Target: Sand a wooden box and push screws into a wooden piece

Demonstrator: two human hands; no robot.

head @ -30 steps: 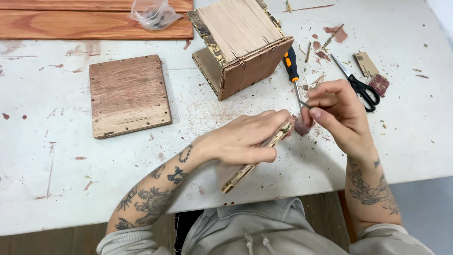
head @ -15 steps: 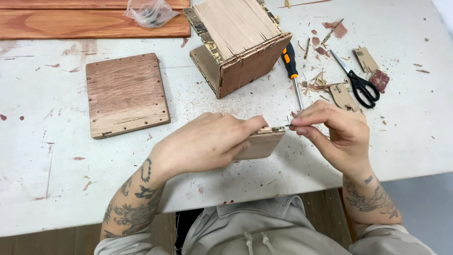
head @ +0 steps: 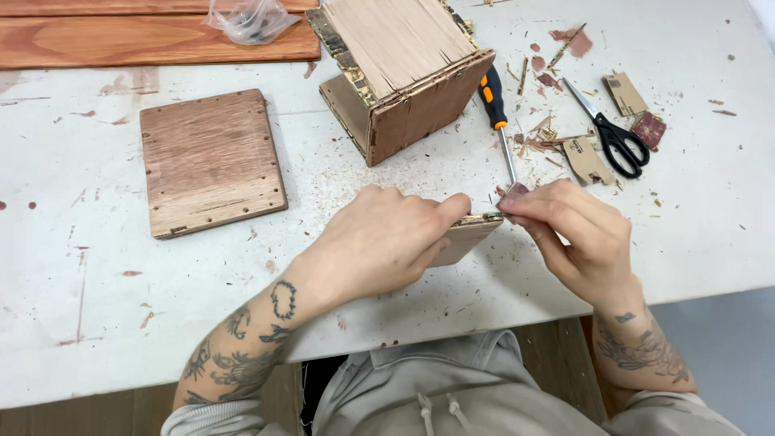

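Observation:
My left hand (head: pixel 383 242) grips a small wooden panel (head: pixel 467 236), holding it flat just above the near part of the white table (head: pixel 97 307). My right hand (head: pixel 577 234) pinches a small reddish scrap, likely sandpaper (head: pixel 514 192), against the panel's far right corner. Most of the panel is hidden under my left hand.
An open wooden box (head: pixel 408 69) lies on its side at the back centre. A square wooden board (head: pixel 210 161) lies to the left. An orange-handled screwdriver (head: pixel 494 105), black scissors (head: pixel 609 133), cardboard scraps and wood chips lie to the right. Long red-brown planks (head: pixel 153 36) and a plastic bag (head: pixel 250 18) lie at the back.
The panel went from edge-on and tilted to lying flat under my left hand. My right hand came down to its corner and has stayed there.

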